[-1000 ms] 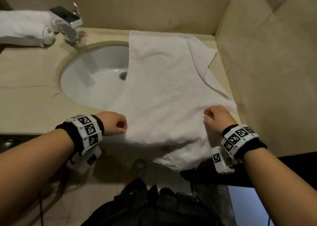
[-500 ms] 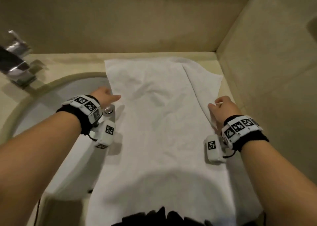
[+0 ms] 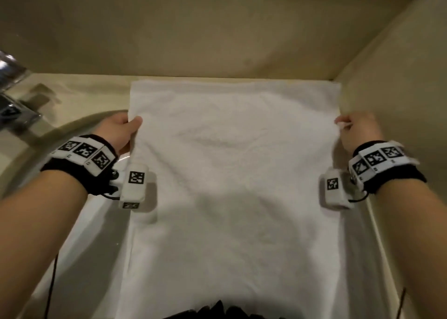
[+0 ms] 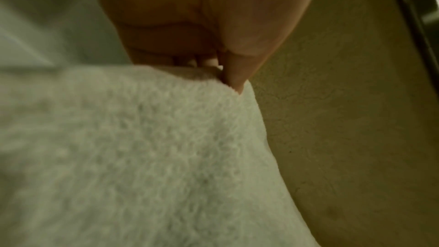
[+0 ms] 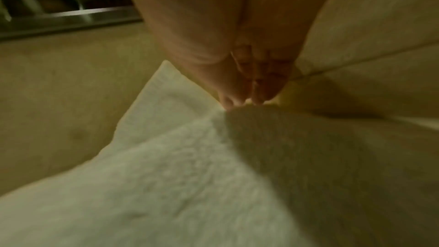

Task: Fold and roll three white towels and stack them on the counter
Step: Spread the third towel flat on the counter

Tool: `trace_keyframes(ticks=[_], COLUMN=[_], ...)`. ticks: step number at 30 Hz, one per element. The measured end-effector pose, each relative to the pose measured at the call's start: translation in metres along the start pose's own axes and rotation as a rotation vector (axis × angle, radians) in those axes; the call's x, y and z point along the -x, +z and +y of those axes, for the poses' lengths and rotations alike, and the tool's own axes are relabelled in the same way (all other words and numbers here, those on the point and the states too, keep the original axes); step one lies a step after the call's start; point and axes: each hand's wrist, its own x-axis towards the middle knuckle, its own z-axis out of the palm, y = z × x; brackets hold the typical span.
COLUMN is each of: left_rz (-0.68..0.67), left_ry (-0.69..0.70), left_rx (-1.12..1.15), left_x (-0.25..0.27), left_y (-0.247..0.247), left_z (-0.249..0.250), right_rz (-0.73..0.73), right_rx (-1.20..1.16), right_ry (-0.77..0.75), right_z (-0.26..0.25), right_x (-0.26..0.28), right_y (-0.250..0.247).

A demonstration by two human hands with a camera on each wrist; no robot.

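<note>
Towel (image 3: 232, 173) lies spread lengthwise on the counter (image 3: 96, 91), its far edge at twelve o'clock against the back wall (image 3: 217, 28), its near end running off toward six. Its left side overhangs the sink (image 3: 79, 222); the faucet (image 3: 12, 96) sits at ten o'clock.

Left hand (image 3: 118, 132) pinches the left edge at nine o'clock, thumb on top, fingers curled under the cloth. Right hand (image 3: 358, 132) pinches the right edge at three o'clock between thumb and fingertips, close to the side wall (image 3: 399, 76). In the right wrist view the cloth peaks up to those fingertips (image 5: 237, 99).

The step, as I judge it, is squaring the cloth before its first fold. Next move calls for lifting one long edge across to meet the other, keeping the corners matched.

Half a second ago the right side was doubled over on itself and the hands sat lower and looser; now that flap is opened out, the cloth reads as a clean rectangle, and both hands have gone farther up its sides.
</note>
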Motion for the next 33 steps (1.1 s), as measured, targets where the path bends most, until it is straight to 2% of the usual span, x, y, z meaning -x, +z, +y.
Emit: trace_keyframes(ticks=[2,5,7,8,13,16,18,21,25,28,33], left_rz=[-0.019,-0.033,-0.028,-0.028,-0.029,-0.049,-0.049,-0.048,-0.035,-0.033,0.001], left_ry=[0.01,0.04,0.053,0.054,0.058,0.048,0.048,0.046,0.041,0.066,0.04], left_rx=[-0.009,-0.052,-0.077,-0.088,-0.168,-0.169,-0.18,-0.186,-0.169,-0.143,-0.178], left_x=[0.004,0.007,0.007,0.007,0.008,0.007,0.007,0.007,0.005,0.002,-0.002], left_y=[0.004,0.013,0.018,0.02,0.023,0.023,0.023,0.024,0.025,0.03,0.024], left_z=[0.001,0.004,0.009,0.011,0.016,0.017,0.019,0.02,0.022,0.027,0.026], right_rz=[-0.022,0.06,-0.043,-0.108,-0.149,-0.041,-0.004,-0.071,-0.175,-0.194,-0.202], right_rx=[0.085,0.065,0.035,0.039,0.177,0.109,0.076,0.132,0.094,0.109,0.127], right_ry=[0.011,-0.156,-0.289,-0.302,-0.203,-0.11,-0.149,-0.208,-0.046,0.007,-0.055], right_z=[-0.006,-0.027,-0.041,-0.045,-0.037,-0.037,-0.039,-0.034,-0.015,-0.005,-0.001], right_x=[0.008,0.021,0.027,0.029,0.01,-0.011,-0.013,0.001,0.008,-0.006,-0.023], right_y=[0.008,0.014,0.022,0.027,0.027,0.011,0.006,0.014,0.027,0.023,0.019])
